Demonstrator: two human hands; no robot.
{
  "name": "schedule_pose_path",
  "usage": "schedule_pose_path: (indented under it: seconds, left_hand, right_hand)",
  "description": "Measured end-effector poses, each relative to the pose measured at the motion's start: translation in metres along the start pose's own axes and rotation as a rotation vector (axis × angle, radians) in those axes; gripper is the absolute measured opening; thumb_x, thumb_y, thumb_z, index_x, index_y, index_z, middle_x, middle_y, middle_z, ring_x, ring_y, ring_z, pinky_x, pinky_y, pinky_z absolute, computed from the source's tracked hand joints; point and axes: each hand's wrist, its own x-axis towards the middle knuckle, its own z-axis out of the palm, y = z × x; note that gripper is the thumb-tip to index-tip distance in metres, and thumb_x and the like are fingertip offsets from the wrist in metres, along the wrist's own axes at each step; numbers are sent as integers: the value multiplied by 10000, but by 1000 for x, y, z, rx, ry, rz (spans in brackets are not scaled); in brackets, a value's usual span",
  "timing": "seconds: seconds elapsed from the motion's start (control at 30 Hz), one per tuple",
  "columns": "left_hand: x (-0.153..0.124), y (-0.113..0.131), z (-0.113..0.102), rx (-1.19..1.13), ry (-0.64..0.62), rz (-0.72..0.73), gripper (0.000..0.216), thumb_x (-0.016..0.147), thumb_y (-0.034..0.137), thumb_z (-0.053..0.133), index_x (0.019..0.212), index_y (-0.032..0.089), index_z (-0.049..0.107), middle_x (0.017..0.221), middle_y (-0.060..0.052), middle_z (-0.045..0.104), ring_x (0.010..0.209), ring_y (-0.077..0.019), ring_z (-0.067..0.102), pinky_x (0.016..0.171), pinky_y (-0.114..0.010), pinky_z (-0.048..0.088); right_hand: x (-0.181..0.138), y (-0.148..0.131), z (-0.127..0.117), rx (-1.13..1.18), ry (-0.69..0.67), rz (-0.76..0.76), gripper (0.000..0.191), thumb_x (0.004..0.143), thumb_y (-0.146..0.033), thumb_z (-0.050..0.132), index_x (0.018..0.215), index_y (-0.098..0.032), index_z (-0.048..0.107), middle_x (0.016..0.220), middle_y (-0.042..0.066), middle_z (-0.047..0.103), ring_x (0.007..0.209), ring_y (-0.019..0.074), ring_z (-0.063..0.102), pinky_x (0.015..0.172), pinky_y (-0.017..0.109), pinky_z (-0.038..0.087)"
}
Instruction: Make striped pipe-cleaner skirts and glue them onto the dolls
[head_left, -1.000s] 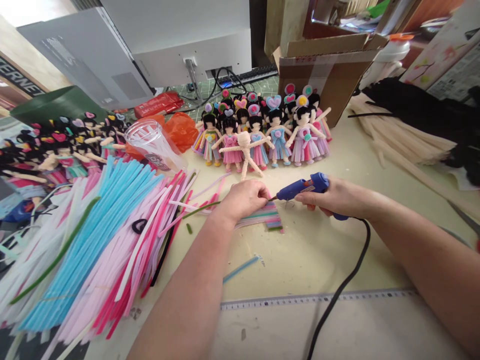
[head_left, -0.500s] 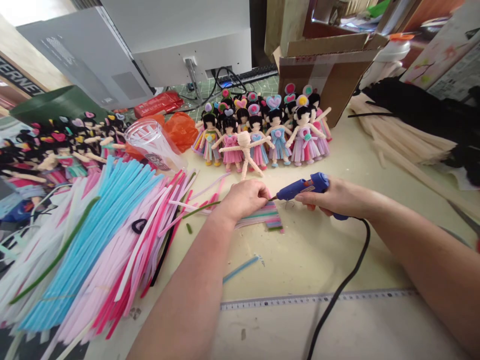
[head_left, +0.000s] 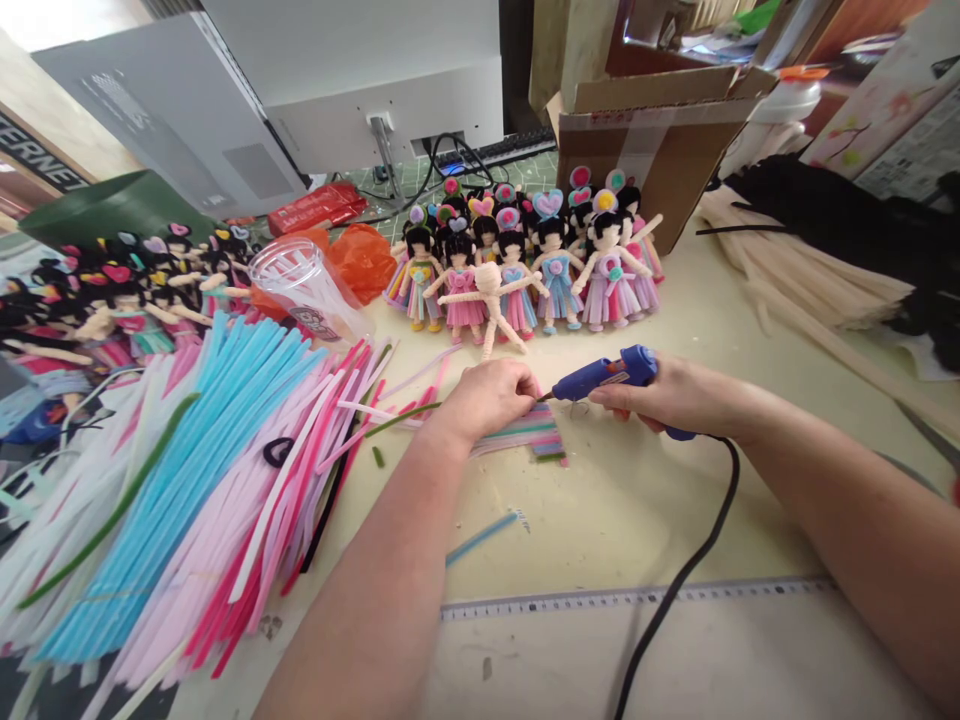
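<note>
My left hand (head_left: 491,398) is closed in a pinch at the far edge of a flat panel of striped pipe cleaners (head_left: 529,432). A green pipe cleaner (head_left: 401,419) runs in under this hand from the left; the fingers hide its held part. My right hand (head_left: 675,395) grips a blue glue gun (head_left: 606,378), its nozzle pointing left, close to my left fingertips at the panel's edge. Whether glue is coming out I cannot tell. Just beyond my hands stands a plain cream pipe-cleaner figure (head_left: 489,297).
Finished dolls (head_left: 551,260) stand in rows behind. Bundled pipe cleaners (head_left: 187,480) fill the left beside a tilted plastic cup (head_left: 307,285). The gun's black cord (head_left: 686,570) crosses a ruler (head_left: 570,601). A cardboard box (head_left: 637,150) is at the back; black and cream bundles (head_left: 825,260) lie right.
</note>
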Motion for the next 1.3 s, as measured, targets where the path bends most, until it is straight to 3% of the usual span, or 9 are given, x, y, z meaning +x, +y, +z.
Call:
schedule_pose_path:
  seconds: [0.17,0.47,0.93,1.3]
  left_hand:
    - [0,0,0,1,3,-1,137,768,139,565,734,197,685,850,-11,726,791,-161,621,676,-253,436]
    - [-1,1,-1,8,-7,-12,161,769,137,566,784,194,716,838,-11,726,799,-163,624,677,-246,443]
    - [-1,1,0,5,-1,-19,141,766,142,569,769,192,700,828,-11,721,791,-163,618,671,-251,432]
    - [0,0,0,-7,6,3,138,767,134,570,748,190,695,823,-8,715,779,-155,613,678,-244,433]
  right_hand:
    - [0,0,1,-10,3,0,276,768,-489,669,794,-214,663,497,-43,525,405,92,449,398,226,369]
    - [-1,1,-4,40,10,-24,301,742,-501,664,701,-206,616,569,-20,590,411,87,459,389,232,371]
    - [-1,2,-2,7,14,3,275,744,-480,652,680,-216,610,429,-53,474,375,91,413,384,236,332]
    - [0,2,-3,29,6,-10,282,739,-488,651,693,-213,608,490,-38,530,400,95,448,388,236,351]
